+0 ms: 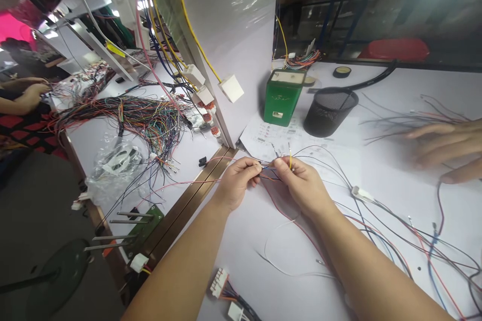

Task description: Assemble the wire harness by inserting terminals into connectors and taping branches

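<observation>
Flanking hands (263, 180): green box (283, 97), mesh cup (330, 110).

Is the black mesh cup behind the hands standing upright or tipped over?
Upright. The black mesh cup stands on its base on the white table, its open rim facing up, beside the green box.

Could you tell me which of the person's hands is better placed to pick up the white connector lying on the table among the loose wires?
Probably the right hand. The white connector lies on its side, to the right of both hands, while the left hand is farther away. Both hands pinch the thin wires, so one must let go first.
</observation>
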Tool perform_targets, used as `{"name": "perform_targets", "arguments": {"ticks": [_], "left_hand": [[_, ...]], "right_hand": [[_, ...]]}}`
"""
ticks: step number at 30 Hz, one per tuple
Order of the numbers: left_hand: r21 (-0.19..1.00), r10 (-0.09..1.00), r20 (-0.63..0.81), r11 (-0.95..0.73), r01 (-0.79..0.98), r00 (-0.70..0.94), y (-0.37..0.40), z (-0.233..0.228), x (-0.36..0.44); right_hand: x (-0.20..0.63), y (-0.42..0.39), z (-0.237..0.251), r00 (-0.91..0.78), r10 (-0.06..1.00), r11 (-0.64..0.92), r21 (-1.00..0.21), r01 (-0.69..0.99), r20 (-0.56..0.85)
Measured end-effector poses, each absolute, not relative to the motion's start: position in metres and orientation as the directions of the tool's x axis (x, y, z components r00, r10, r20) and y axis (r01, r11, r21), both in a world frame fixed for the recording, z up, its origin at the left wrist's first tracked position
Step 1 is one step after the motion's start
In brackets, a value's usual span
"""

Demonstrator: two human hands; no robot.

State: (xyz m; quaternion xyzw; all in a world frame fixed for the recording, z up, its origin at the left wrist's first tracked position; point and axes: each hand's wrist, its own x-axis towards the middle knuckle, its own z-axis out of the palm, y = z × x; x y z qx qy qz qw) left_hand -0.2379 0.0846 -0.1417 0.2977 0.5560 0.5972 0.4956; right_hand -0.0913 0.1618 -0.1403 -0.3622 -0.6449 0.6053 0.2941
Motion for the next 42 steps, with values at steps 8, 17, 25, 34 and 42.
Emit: {"name": "perform_targets", "arguments": {"ticks": [8,17,25,34,42], "left_hand": [[0.95,0.913,-0.214,0.112,-0.291,-0.348,0.086,-0.143,-0.238],[0.853,0.935,-0.266,0.115,-0.508,-0.234,0.085,-0.14,-0.244],[0.838,0.95,-0.254,0.122,-0.531,-0.182,0.083,-0.14,-0.246],[0.875,0.947,-0.217,0.081,-0.478,-0.237,0.085,-0.142,-0.243],[0.93,0.934,-0.255,0.166,-0.329,-0.25,0.086,-0.137,-0.242]], "right_hand": [[-0.092,0.162,-0.139,-0.599,0.8,0.025,-0.996,0.091,-0.035],[-0.092,0.164,-0.14,-0.534,0.841,0.046,-0.973,0.224,-0.084],[-0.094,0.163,-0.139,-0.532,0.844,0.106,-0.95,0.293,-0.07],[-0.096,0.162,-0.142,-0.576,0.817,0.175,-0.948,0.264,-0.01],[-0.104,0.159,-0.141,-0.588,0.802,0.371,-0.861,0.348,0.108]]}}
